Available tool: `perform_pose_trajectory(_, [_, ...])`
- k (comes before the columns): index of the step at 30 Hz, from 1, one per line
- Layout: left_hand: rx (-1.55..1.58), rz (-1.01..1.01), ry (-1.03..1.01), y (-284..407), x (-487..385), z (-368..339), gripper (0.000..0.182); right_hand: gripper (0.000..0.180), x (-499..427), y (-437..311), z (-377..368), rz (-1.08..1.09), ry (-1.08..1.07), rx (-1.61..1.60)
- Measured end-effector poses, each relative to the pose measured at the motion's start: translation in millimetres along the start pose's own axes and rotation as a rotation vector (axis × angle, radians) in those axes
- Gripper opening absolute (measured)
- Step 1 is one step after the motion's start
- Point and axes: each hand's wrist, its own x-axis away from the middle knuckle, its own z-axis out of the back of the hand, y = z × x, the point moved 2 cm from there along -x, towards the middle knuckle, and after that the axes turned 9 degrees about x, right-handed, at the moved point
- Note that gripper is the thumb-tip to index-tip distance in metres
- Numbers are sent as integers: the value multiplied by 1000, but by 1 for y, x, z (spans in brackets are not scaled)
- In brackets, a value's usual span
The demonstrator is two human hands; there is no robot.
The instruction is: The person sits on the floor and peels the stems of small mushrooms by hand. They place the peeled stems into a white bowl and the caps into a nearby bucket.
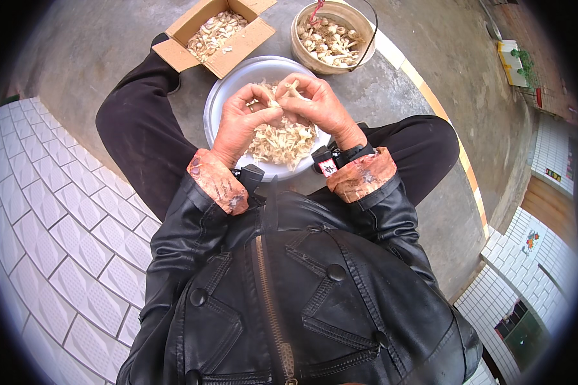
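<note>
Over a wide metal basin, my two hands meet fingertip to fingertip. My left hand pinches a pale piece of garlic between thumb and fingers. My right hand grips a garlic bulb by its part near the dry stalk, which sticks up between thumb and forefinger; the fingers hide most of the bulb. Below the hands, papery garlic skins lie heaped in the basin.
Beyond the basin at the left, an open cardboard box holds many loose garlic cloves. A round bucket with a wire handle stands at the back right, holding whole garlic bulbs. My bent knees flank the basin on the concrete floor.
</note>
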Motion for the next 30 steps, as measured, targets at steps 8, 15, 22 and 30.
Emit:
perform_pose_trajectory(8, [-22, 54, -71, 8, -1, 6, 18, 12, 5, -10, 3, -90, -117, 54])
perform_pose_trajectory(15, [-72, 77, -71, 10, 2, 1, 17, 10, 4, -4, 0, -90, -92, 26])
perform_pose_trajectory(22, [-137, -16, -7, 11, 4, -4, 18, 8, 2, 3, -10, 5, 99, -63])
perform_pose_trajectory(30, [-77, -88, 25, 6, 4, -4, 20, 10, 1, 6, -10, 45, 118, -169])
